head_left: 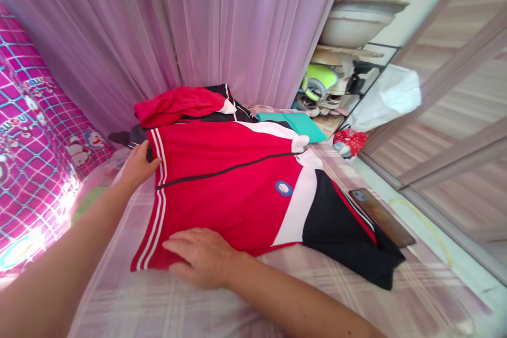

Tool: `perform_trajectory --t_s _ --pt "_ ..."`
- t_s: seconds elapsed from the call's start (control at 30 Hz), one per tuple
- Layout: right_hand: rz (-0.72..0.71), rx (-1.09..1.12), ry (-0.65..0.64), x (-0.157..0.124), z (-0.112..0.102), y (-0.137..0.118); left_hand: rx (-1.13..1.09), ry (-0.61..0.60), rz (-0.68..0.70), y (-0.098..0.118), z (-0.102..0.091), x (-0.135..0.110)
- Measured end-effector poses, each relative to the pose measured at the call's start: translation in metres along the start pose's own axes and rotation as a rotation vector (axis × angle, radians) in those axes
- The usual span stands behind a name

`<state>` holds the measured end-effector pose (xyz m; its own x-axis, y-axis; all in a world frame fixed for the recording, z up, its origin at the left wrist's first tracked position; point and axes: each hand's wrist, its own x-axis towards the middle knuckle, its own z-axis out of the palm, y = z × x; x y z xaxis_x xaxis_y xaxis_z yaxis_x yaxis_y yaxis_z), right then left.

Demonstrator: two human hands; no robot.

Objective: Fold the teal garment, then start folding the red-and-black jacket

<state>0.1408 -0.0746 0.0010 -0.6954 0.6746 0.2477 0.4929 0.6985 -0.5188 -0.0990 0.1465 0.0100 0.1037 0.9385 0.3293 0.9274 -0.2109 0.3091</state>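
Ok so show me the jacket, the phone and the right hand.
Jacket (233, 198): head view, on its red front panel.
Phone (385, 216): head view, on the middle of its back.
Right hand (204, 257): head view, on its back.

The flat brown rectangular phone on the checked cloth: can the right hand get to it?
Probably yes: the phone lies mostly uncovered, and the red, white and black cloth jacket between it and the right hand lies fairly flat.
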Motion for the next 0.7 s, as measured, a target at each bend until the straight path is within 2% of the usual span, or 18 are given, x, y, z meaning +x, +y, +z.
perform_trajectory --t_s 0.03,0.07,0.17,0.23,0.33,0.4,0.47,0.6,0.7 --pt "0.033 -0.019 0.046 -0.011 -0.013 0.011 0.016 0.026 -0.025 0.002 0.0 -0.013" --pt "0.086 -0.047 0.107 -0.023 -0.029 0.024 0.026 0.036 0.008 0.007 0.0 -0.028" --pt "0.344 -0.166 0.318 -0.073 -0.083 0.076 -0.018 0.003 0.234 0.032 0.003 -0.079" --pt "0.572 -0.312 0.416 -0.109 -0.12 0.112 -0.037 -0.103 0.372 0.052 0.009 -0.112" --pt "0.974 -0.499 0.484 -0.154 -0.166 0.154 0.048 -0.193 0.399 0.074 0.024 -0.149" --pt "1.173 -0.496 0.429 -0.172 -0.185 0.171 0.122 -0.169 0.371 0.081 0.036 -0.163" --pt "1.284 -0.459 0.314 -0.183 -0.194 0.18 0.166 -0.111 0.358 0.08 0.045 -0.172" --pt "1.363 -0.483 0.125 -0.193 -0.203 0.185 0.162 -0.049 0.368 0.071 0.052 -0.177" --pt "1.432 -0.519 0.016 -0.191 -0.21 0.182 0.132 -0.11 0.357 0.07 0.042 -0.174"
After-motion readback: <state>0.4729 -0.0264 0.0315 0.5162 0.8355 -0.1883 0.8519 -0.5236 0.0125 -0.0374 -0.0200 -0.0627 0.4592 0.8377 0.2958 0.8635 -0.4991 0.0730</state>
